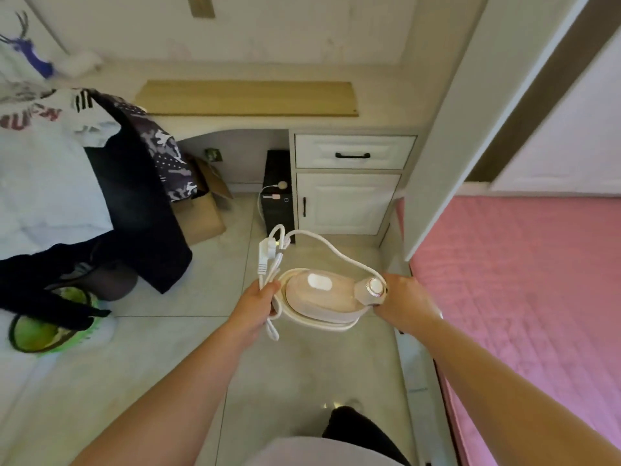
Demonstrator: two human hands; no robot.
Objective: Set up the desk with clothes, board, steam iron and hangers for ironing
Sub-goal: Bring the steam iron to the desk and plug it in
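Observation:
A small white and pale pink steam iron is held over the floor in front of me. My right hand grips its handle end by the dial. My left hand is closed on the bundled white cord and plug. A light wooden board lies flat on the cream desk ahead. Clothes, white printed and dark ones, are piled at the left and hang down off the edge. No hangers show.
Under the desk stand a black computer tower and a cardboard box. White drawer and cabinet door sit to the right. A pink bed fills the right side. Green slippers lie on the tiled floor at left.

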